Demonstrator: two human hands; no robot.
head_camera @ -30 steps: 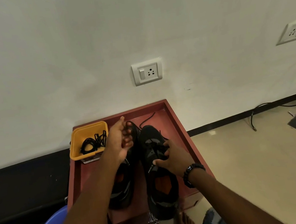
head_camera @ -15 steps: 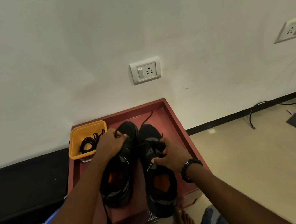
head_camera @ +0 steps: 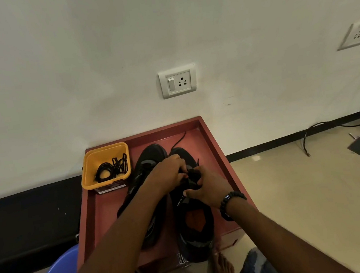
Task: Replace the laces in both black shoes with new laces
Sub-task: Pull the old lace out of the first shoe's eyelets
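Two black shoes stand side by side, toes toward the wall. The right shoe [head_camera: 195, 223] shows an orange insole through its open collar and grey patches at the heel, which overhangs the near edge; a black lace end [head_camera: 178, 140] trails from its toe area. The left shoe [head_camera: 149, 161] is largely hidden (only toe and parts of its side show). Coiled black laces [head_camera: 111, 168] lie bundled together, well left of the shoes.

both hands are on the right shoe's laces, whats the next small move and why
Probably draw the lace free of the next eyelet. Both the left hand and right hand pinch at the laces of the right shoe, while spare laces wait in the yellow bin.
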